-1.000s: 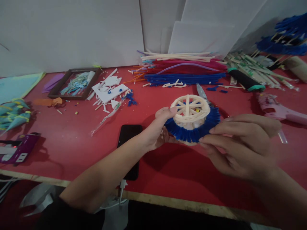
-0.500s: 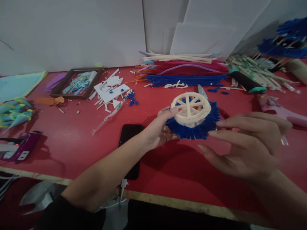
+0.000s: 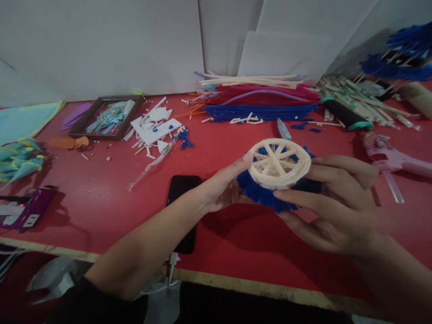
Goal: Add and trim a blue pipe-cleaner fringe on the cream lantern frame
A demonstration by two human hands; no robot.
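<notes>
Bringing the right hand [image 3: 337, 207] back onto the cream spoked stick wheel fringed with blue pipe cleaner [image 3: 279, 163], gripping opposite rims with the left hand [image 3: 222, 186] too, steadying it above the red table [image 3: 101, 198].

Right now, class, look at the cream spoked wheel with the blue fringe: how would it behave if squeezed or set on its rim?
Probably light: the spoked wheel sits between fingertips of the left hand and right hand. Likely fragile, since its spokes look thin. On its round rim it might roll, though the soft blue fringe may slow it.
</notes>
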